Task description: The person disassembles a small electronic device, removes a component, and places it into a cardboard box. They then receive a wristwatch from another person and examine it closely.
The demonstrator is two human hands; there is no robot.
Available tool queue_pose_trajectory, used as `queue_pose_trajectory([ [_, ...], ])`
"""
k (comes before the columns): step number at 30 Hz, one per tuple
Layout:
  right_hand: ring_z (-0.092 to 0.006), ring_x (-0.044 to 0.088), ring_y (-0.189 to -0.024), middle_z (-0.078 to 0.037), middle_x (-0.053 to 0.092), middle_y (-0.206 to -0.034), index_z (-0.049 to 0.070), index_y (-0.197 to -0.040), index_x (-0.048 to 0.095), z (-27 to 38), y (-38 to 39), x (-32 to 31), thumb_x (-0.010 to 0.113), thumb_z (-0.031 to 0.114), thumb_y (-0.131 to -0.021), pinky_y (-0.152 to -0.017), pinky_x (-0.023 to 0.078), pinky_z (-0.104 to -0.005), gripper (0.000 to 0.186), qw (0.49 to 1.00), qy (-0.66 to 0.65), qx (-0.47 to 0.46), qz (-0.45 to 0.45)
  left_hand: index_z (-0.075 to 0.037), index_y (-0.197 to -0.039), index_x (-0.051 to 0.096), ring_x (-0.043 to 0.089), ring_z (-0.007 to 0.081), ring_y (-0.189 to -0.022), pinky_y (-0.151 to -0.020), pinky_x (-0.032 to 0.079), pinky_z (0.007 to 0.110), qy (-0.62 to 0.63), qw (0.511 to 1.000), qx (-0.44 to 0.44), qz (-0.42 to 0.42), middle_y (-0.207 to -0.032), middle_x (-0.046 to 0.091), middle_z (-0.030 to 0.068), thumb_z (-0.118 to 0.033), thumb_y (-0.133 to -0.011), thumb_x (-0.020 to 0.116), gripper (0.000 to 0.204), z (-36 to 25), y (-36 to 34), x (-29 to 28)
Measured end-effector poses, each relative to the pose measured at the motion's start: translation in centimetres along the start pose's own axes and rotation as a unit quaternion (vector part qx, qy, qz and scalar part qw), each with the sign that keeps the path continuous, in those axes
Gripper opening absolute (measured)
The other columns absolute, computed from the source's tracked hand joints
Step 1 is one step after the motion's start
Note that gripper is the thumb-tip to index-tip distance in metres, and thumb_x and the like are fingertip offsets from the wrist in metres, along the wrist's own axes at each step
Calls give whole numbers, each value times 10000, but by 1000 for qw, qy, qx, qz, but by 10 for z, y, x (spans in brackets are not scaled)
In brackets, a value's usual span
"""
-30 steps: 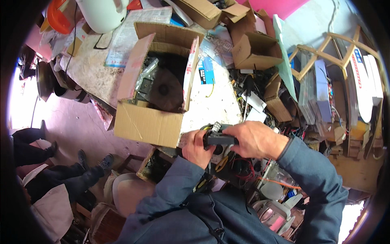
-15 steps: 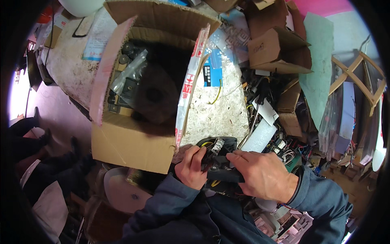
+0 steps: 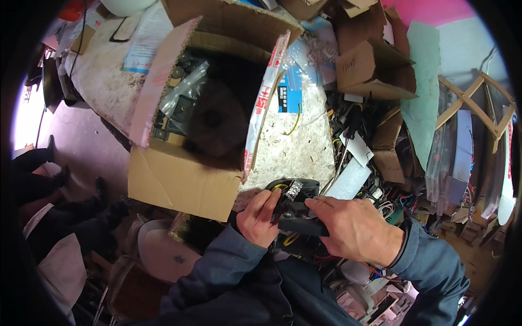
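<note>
Two bare hands hold one black part (image 3: 304, 224) between them, low in the middle, just over the near end of the table (image 3: 310, 146). The left hand (image 3: 259, 220) has its fingers curled in tight, pinching the left end of the part. The right hand (image 3: 356, 228) has its fingers bent close over the right end, with no gap to see. One curved black piece (image 3: 312, 188) sits just behind the part, and it is hard to tell whether the two are joined. One shiny silver braided piece (image 3: 294, 189) sticks up by the left hand's fingertips.

One big cardboard box (image 3: 182, 182) stands on the table, to the left of the hands and farther off, with its flaps up. In it is one clear plastic bag (image 3: 187, 87), lying over some dark parts (image 3: 169, 122). To the right of this box lie one blue card (image 3: 290, 96) and one thin yellow wire (image 3: 295, 123). One smaller brown box (image 3: 375, 70) is farther back. One white strip (image 3: 349, 182) lies near the right hand, behind it. One wooden criss-cross rack (image 3: 478, 103) is far to the right.
</note>
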State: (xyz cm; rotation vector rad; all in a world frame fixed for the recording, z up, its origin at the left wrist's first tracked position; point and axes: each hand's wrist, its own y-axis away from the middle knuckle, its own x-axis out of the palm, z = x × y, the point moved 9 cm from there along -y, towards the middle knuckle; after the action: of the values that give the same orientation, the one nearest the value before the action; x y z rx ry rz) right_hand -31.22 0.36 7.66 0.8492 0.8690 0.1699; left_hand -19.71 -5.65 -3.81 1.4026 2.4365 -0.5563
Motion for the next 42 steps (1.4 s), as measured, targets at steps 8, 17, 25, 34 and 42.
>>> queue_pose_trajectory([
  [8, -395, 700, -952, -179, 669, -1110, -22, -1237, 556, 3, 2, 3, 734, 153, -813, -776, 586, -492, 492, 1000, -2, 6, 13, -32, -1301, 644, 685, 310, -1034, -830, 584, 373, -11, 1000, 14, -11, -1216, 607, 125, -31, -672, 838, 659, 1, 3, 0],
  [17, -411, 692, -985, -206, 681, -1190, -32, -1345, 563, 2, 1, 2, 744, 134, -776, -810, 585, -468, 620, 999, 2, 19, 36, -49, -1328, 619, 686, 319, -1071, -861, 589, 385, 6, 1000, -2, -16, -1211, 641, 136, -39, -699, 795, 653, 3, 3, 0],
  [25, -402, 698, -947, -192, 665, -1126, -23, -1244, 557, 3, -1, 3, 725, 143, -810, -788, 579, -492, 494, 1000, -3, -7, 11, -45, -1331, 621, 684, 317, -1076, -857, 590, 383, 14, 1000, -11, -2, -1220, 634, 134, -41, -695, 796, 660, 5, 4, 2],
  [34, -365, 660, -1071, -172, 657, -1145, -21, -1278, 571, -1, -4, 1, 761, 116, -730, -875, 565, -456, 595, 1000, -9, -3, -18, -49, -1281, 645, 703, 311, -1009, -803, 598, 363, -1, 1000, -26, -11, -1205, 631, 129, -88, -735, 850, 585, 1, -3, -4],
  [42, -376, 639, -1162, -230, 633, -1268, -62, -1350, 545, 1, -7, 0, 762, 94, -694, -962, 549, -422, 708, 999, -22, -27, -24, -44, -1300, 647, 698, 322, -998, -793, 600, 371, 1, 1000, -25, -2, -1211, 623, 135, -59, -700, 878, 643, 3, -4, -3],
])
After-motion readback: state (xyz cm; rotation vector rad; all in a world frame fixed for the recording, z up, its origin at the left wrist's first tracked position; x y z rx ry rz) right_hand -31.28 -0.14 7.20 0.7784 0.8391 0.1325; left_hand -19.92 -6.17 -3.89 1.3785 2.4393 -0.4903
